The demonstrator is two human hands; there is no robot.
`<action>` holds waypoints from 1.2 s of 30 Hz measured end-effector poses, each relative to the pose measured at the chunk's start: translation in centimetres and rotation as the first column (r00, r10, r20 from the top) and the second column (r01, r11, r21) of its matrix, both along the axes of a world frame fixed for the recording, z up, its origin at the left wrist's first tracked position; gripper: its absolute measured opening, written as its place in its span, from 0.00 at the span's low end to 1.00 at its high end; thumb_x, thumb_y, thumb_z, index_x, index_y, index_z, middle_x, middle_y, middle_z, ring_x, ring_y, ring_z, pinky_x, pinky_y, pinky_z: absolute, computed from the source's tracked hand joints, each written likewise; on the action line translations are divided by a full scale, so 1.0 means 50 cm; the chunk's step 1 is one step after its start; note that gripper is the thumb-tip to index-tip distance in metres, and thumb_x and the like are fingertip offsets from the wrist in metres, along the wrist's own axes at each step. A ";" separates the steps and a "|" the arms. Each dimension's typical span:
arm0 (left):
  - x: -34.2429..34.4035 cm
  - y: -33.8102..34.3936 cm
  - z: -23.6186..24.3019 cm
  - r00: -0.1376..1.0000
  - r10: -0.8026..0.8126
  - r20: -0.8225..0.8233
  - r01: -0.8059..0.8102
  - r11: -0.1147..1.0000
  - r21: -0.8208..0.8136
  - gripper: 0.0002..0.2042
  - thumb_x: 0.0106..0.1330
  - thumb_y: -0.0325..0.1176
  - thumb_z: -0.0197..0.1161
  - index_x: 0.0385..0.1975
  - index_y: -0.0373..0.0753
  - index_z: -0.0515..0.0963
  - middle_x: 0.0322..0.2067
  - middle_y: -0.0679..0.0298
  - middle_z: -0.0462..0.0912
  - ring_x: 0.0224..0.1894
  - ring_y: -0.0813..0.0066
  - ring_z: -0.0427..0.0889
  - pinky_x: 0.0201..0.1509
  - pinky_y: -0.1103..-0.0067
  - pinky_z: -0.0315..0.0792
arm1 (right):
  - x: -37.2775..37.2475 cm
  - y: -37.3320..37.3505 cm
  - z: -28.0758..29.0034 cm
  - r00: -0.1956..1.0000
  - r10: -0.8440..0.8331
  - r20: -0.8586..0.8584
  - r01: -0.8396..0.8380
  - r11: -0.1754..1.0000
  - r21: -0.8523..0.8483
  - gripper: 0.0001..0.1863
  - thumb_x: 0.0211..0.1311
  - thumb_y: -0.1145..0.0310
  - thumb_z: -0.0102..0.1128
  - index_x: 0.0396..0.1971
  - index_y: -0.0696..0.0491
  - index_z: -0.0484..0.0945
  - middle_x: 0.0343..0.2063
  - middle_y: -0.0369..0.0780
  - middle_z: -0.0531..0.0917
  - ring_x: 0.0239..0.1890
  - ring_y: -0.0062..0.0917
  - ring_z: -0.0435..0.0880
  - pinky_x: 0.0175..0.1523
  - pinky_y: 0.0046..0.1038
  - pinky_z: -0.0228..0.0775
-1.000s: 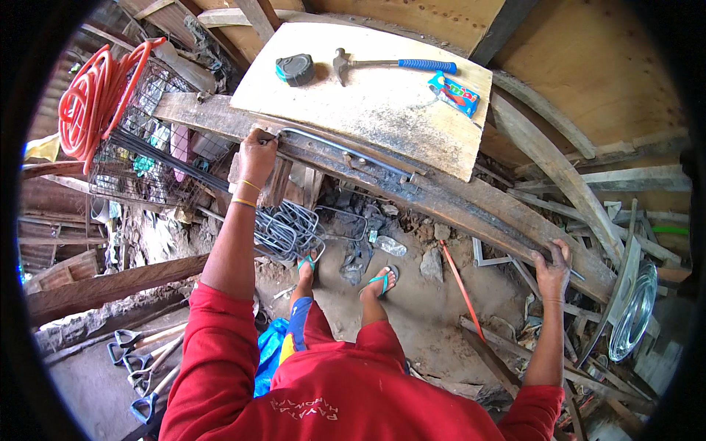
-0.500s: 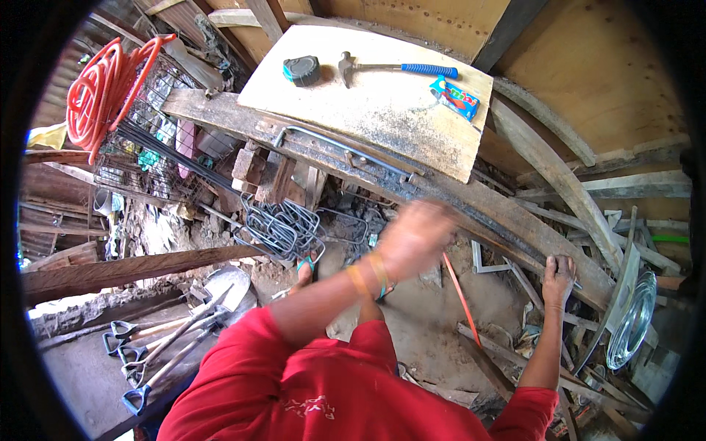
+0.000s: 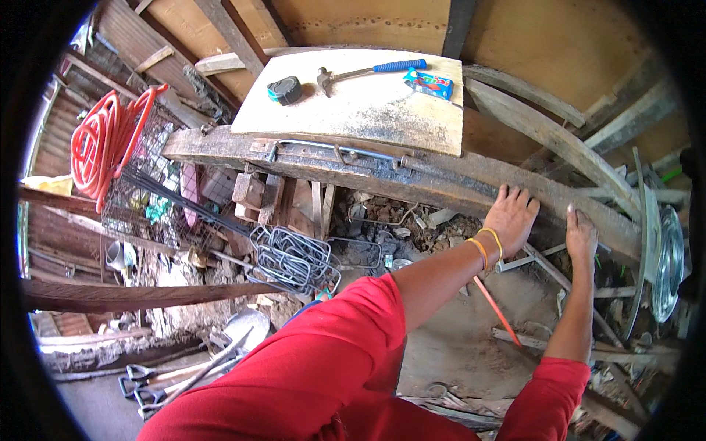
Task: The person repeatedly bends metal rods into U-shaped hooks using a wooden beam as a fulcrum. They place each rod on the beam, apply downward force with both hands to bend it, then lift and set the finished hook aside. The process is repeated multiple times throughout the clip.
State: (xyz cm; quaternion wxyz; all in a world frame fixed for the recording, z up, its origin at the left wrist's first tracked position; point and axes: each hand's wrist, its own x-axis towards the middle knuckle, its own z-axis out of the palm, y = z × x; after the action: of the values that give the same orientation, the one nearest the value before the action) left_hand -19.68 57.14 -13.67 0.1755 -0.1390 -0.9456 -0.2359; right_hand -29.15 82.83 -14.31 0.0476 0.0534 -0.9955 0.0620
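Observation:
My left hand [image 3: 511, 215], with yellow bands at its wrist, rests on the long wooden beam [image 3: 448, 170], its fingers spread over the top. Just to its right, my right hand [image 3: 582, 234] is closed at the beam's near edge, thumb up. The short end of a thin metal rod [image 3: 604, 248] shows beyond it; the fingers hide the rest of the grip. Farther left along the beam lies a grey metal bar [image 3: 338, 146], bent down at its left end, beside small metal pegs [image 3: 403, 161]. Dark grime covers the wood around them.
A pale board behind the beam carries a tape measure [image 3: 284, 90], a claw hammer [image 3: 368, 72] and a blue packet [image 3: 429, 84]. Bent wire loops [image 3: 294, 257] hang below. Orange hose [image 3: 107, 143] and shovels [image 3: 158, 382] are at left, coiled wire [image 3: 667, 264] at right.
My left hand has swung right and up, from in front of the beam onto its top, near my right hand. The view has shifted; my right hand stays at the beam's right part.

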 end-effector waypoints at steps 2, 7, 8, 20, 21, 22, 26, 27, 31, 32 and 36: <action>0.008 -0.005 0.003 0.996 -0.039 0.075 0.041 0.999 -0.024 0.21 0.56 0.32 0.67 0.51 0.37 0.77 0.49 0.50 0.78 0.58 0.53 0.75 0.67 0.57 0.63 | 0.021 0.010 -0.001 0.999 -0.005 -0.049 0.003 1.000 -0.027 0.27 0.77 0.47 0.42 0.45 0.53 0.84 0.49 0.50 0.84 0.53 0.50 0.80 0.57 0.50 0.69; 0.091 -0.048 0.059 0.964 -0.178 0.199 0.195 0.978 -0.070 0.22 0.55 0.32 0.68 0.51 0.37 0.77 0.50 0.52 0.79 0.59 0.54 0.76 0.65 0.61 0.65 | 0.251 -0.069 0.067 0.968 -0.238 -0.073 0.243 0.968 0.058 0.31 0.77 0.42 0.38 0.52 0.50 0.83 0.54 0.47 0.84 0.56 0.47 0.80 0.63 0.49 0.66; 0.130 -0.065 0.066 0.958 -0.225 0.175 0.243 0.966 -0.090 0.21 0.54 0.33 0.68 0.49 0.38 0.77 0.48 0.55 0.80 0.57 0.56 0.77 0.64 0.61 0.65 | 0.344 -0.111 0.086 0.949 -0.308 -0.065 0.310 0.950 0.030 0.31 0.77 0.42 0.39 0.53 0.51 0.83 0.54 0.48 0.83 0.57 0.48 0.80 0.63 0.50 0.65; 0.333 -0.219 0.083 0.796 -0.535 0.282 0.582 0.804 -0.118 0.20 0.57 0.31 0.65 0.51 0.36 0.76 0.48 0.57 0.78 0.57 0.59 0.75 0.69 0.62 0.62 | 0.781 -0.254 0.092 0.949 -0.154 0.276 0.240 0.920 -0.311 0.15 0.71 0.58 0.57 0.42 0.57 0.72 0.32 0.55 0.81 0.37 0.58 0.79 0.39 0.53 0.69; 0.340 -0.220 0.085 0.855 -0.501 0.132 0.502 0.864 0.035 0.20 0.56 0.30 0.65 0.50 0.36 0.75 0.49 0.57 0.77 0.57 0.58 0.75 0.69 0.61 0.62 | 0.760 -0.238 0.103 0.927 -0.093 0.363 0.236 0.897 -0.374 0.15 0.71 0.60 0.59 0.43 0.56 0.72 0.31 0.55 0.82 0.36 0.58 0.80 0.37 0.53 0.70; 0.353 -0.225 0.080 0.888 -0.457 0.056 0.441 0.880 0.178 0.20 0.56 0.29 0.65 0.50 0.35 0.75 0.50 0.56 0.77 0.57 0.58 0.75 0.69 0.60 0.63 | 0.749 -0.227 0.113 0.940 -0.034 0.339 0.168 0.912 -0.375 0.12 0.69 0.64 0.61 0.43 0.55 0.72 0.30 0.54 0.83 0.33 0.59 0.81 0.33 0.51 0.70; 0.415 -0.213 0.033 0.946 -0.151 0.287 -0.089 0.728 0.680 0.23 0.60 0.29 0.68 0.54 0.32 0.70 0.51 0.51 0.75 0.57 0.57 0.76 0.65 0.60 0.67 | 0.734 -0.216 0.125 0.894 -0.016 0.447 0.217 0.889 -0.402 0.10 0.69 0.65 0.61 0.39 0.55 0.73 0.25 0.52 0.79 0.27 0.53 0.78 0.33 0.46 0.70; 0.426 -0.203 0.023 0.899 -0.109 0.424 -0.270 0.625 0.733 0.24 0.61 0.30 0.69 0.55 0.31 0.69 0.51 0.50 0.75 0.56 0.57 0.76 0.64 0.60 0.67 | 0.731 -0.215 0.124 0.877 -0.014 0.481 0.234 0.885 -0.402 0.10 0.69 0.65 0.61 0.39 0.55 0.73 0.25 0.51 0.79 0.27 0.52 0.78 0.33 0.45 0.70; 0.418 -0.143 -0.010 0.577 -0.447 0.684 -0.626 0.295 0.722 0.32 0.63 0.44 0.74 0.60 0.31 0.70 0.42 0.56 0.81 0.48 0.67 0.79 0.60 0.66 0.71 | 0.707 -0.202 0.129 0.825 0.030 0.565 0.254 0.873 -0.417 0.10 0.67 0.67 0.62 0.41 0.55 0.72 0.24 0.50 0.79 0.26 0.49 0.78 0.33 0.44 0.70; 0.414 -0.126 -0.016 0.516 -0.600 0.611 -0.704 0.109 0.702 0.31 0.63 0.45 0.74 0.59 0.33 0.71 0.42 0.57 0.83 0.49 0.69 0.80 0.60 0.66 0.71 | 0.703 -0.199 0.133 0.819 0.049 0.572 0.243 0.873 -0.422 0.11 0.67 0.67 0.62 0.41 0.55 0.72 0.24 0.50 0.79 0.26 0.49 0.79 0.33 0.45 0.70; 0.420 -0.070 -0.046 0.341 -0.881 0.329 -0.876 -0.171 0.450 0.18 0.70 0.49 0.66 0.47 0.41 0.82 0.43 0.66 0.87 0.50 0.71 0.84 0.63 0.68 0.72 | 0.702 -0.198 0.143 0.779 0.032 0.626 0.296 0.862 -0.412 0.12 0.66 0.68 0.63 0.43 0.55 0.72 0.25 0.51 0.81 0.28 0.49 0.83 0.34 0.46 0.70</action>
State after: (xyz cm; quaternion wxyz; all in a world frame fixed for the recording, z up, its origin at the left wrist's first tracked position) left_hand 1.31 53.65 -15.97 -0.3862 0.2256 -0.1953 -0.8728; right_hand 5.95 72.92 -7.13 -0.2614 -0.0560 -0.9083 0.3218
